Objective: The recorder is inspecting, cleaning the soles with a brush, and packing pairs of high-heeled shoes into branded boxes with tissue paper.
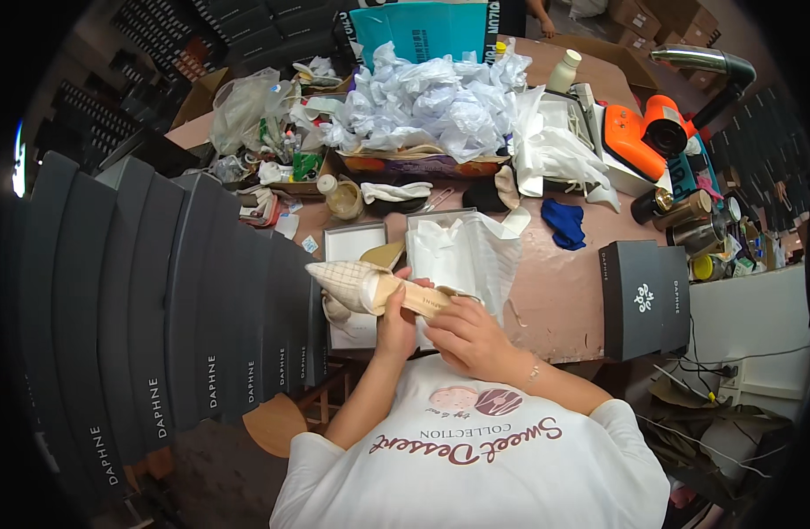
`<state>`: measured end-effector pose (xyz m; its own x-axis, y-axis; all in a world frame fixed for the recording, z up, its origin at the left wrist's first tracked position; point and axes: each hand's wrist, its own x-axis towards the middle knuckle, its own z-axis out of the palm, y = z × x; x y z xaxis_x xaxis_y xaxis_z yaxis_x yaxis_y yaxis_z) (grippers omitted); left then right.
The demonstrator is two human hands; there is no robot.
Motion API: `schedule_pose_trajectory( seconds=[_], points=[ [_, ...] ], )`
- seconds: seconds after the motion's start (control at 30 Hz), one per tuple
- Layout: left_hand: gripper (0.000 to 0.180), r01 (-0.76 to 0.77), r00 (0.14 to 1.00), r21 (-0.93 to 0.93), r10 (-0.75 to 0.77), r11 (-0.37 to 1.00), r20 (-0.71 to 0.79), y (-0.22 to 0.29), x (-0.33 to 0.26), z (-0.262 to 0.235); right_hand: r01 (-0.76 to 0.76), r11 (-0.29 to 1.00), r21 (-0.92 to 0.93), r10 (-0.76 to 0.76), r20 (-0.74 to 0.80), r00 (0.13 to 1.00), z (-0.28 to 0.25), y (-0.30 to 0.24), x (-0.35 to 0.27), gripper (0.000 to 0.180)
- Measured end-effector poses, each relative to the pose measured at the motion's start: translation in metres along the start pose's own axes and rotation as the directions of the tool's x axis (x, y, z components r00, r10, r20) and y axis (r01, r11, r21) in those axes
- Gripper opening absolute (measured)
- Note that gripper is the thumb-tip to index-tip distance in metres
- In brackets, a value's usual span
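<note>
While my left hand (396,313) grips the shoe (370,284), my right hand (467,333) pinches its insole. Both sit over the open box (453,231)

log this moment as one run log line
left hand: holds cream pointed shoe | right hand: on shoe insole | open shoe box behind

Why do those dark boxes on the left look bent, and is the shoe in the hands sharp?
Head view: the fisheye lens bows the stacked boxes toward the rim, and the corners go black. Light is even and soft, with little shadow on the table. The shoe, held by the left hand and right hand, is fairly sharp; the tissue pile looks slightly washed out.
</note>
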<state>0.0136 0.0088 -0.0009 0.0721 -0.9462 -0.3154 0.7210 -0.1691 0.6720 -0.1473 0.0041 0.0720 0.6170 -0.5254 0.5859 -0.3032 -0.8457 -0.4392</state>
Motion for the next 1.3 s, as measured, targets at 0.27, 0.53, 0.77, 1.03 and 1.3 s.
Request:
schedule_pose_trajectory(
  seconds=[0.27, 0.53, 0.77, 1.03, 1.3],
  points=[
    [0.039, -0.225, 0.968, 0.262, 0.185, 0.938, 0.170, 0.044, 0.012, 0.015, -0.875, 0.216, 0.433, 0.525, 0.704, 0.478, 0.006, 0.019, -0.080, 0.040],
    [0.034, -0.166, 0.983, 0.241, 0.179, 0.956, -0.033, 0.012, 0.011, 0.012, -0.159, -0.160, 0.974, 0.888, 0.213, 0.408, 0.025, 0.031, -0.050, 0.034],
    [0.039, 0.437, 0.899, -0.010, -0.436, 0.900, 0.031, -0.038, -0.021, -0.008, -0.504, 0.848, -0.160, 0.511, 0.495, 0.703, 0.010, 0.042, -0.018, 0.029],
    [0.038, -0.192, 0.837, 0.888, -0.403, 0.418, 0.370, 0.003, 0.024, -0.006, -0.810, 0.573, 0.122, 0.552, 0.673, 0.492, -0.028, 0.040, -0.062, 0.071],
    [0.019, -0.615, 0.789, 0.541, -0.459, -0.575, 0.409, -0.038, 0.195, 0.000, -0.839, 0.098, 0.535, 0.624, 0.624, 0.471, -0.054, 0.051, -0.074, 0.063]
  ],
)
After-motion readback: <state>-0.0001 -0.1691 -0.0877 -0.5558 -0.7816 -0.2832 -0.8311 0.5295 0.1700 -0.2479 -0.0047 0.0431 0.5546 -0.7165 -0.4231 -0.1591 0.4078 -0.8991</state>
